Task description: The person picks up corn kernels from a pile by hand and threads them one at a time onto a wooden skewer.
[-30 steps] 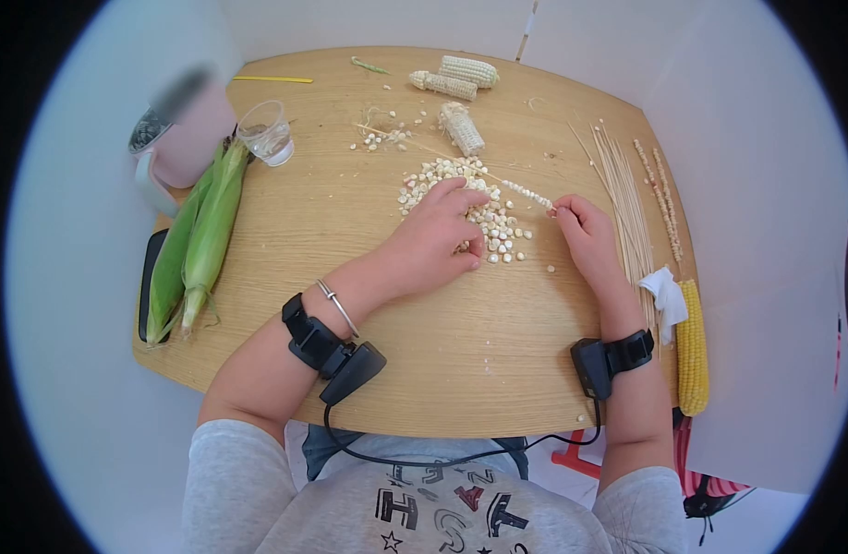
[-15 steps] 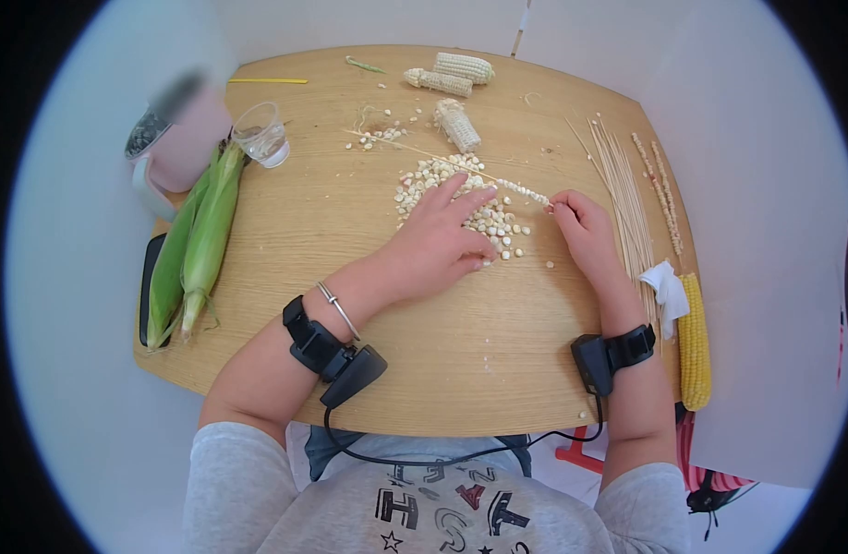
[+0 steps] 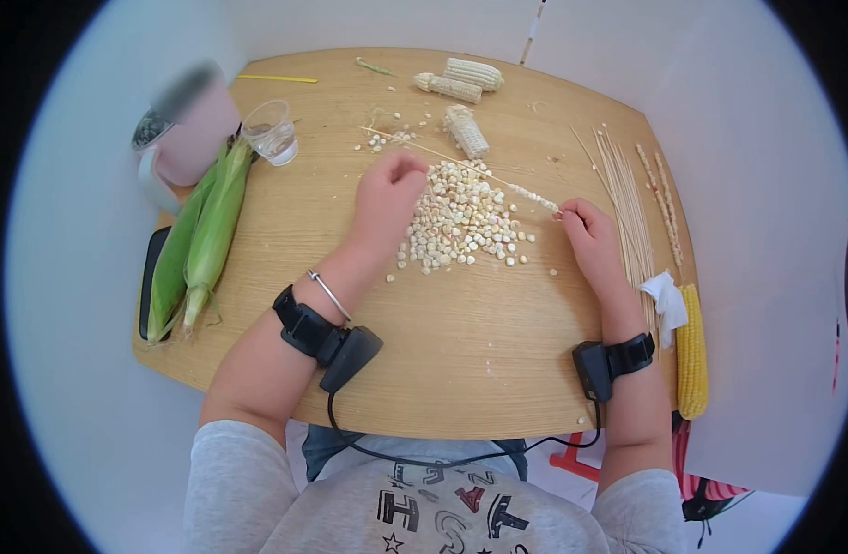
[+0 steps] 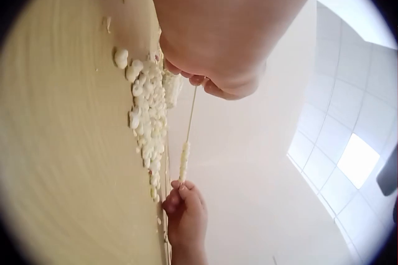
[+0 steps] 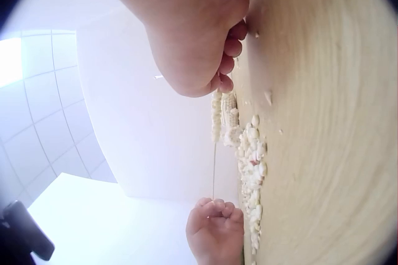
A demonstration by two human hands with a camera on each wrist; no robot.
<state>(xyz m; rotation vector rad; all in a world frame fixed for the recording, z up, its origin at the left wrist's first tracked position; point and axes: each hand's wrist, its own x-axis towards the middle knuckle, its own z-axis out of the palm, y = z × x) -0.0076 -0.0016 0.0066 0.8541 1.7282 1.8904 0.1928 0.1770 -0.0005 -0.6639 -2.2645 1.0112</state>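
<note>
In the head view, the right hand point(image 3: 594, 242) pinches one end of a thin skewer point(image 3: 442, 156); white kernels point(image 3: 533, 196) are threaded near its fingers. The left hand point(image 3: 385, 205) is raised at the left edge of a pile of loose kernels point(image 3: 461, 217), fingers curled, just on the near side of the skewer's bare part. Whether a kernel lies between its fingertips cannot be seen. In the left wrist view, the skewer point(image 4: 192, 116) runs up behind the left hand point(image 4: 224, 35). The right wrist view shows the left hand's curled fingers point(image 5: 219, 208) from below.
Green husked corn point(image 3: 212, 231), a pink mug point(image 3: 198, 138) and a clear cup point(image 3: 272, 134) stand or lie left. Partly stripped white cobs point(image 3: 466, 131) lie at the back. To the right are bare skewers point(image 3: 627, 203), threaded strands point(image 3: 660, 189), a tissue point(image 3: 664, 295) and yellow corn point(image 3: 691, 355).
The left hand has lifted from the kernel pile and moved left and away from the body, its fingers now curled in. More of the pile shows. The right hand still pinches the skewer in nearly the same place.
</note>
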